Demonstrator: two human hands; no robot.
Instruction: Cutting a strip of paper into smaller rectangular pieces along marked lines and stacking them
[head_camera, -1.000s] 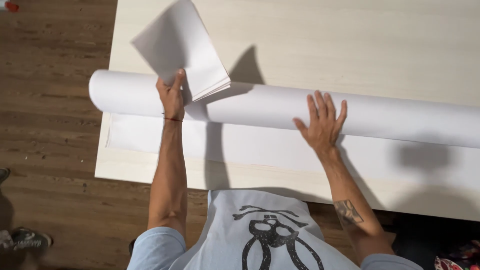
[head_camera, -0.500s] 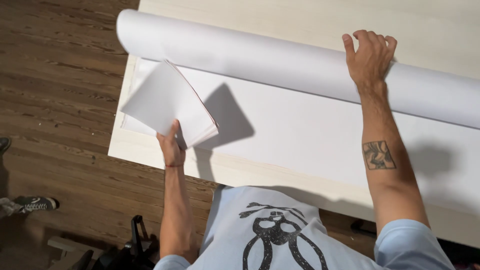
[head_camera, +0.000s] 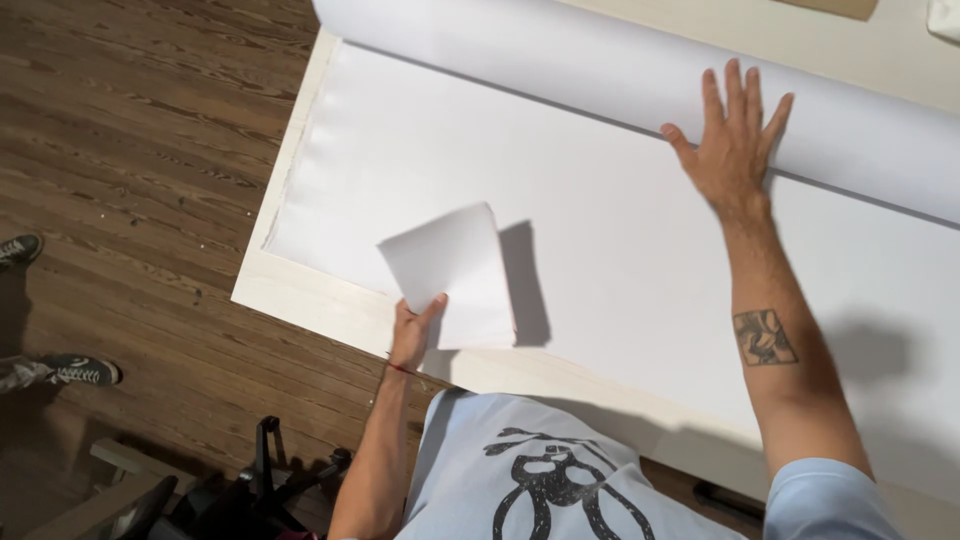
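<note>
Rising above the left hand (head_camera: 412, 335) grip: folded paper (head_camera: 455, 270).

No packages, labels, signs or screens appear anywhere in this overhead view of the work area.

white paper roll (head_camera: 620, 75): partly unrolled, lying slantwise across pale table, sheet spread flat toward near edge | folded white paper stack (head_camera: 455, 270): held tilted above sheet near its front-left corner
</note>
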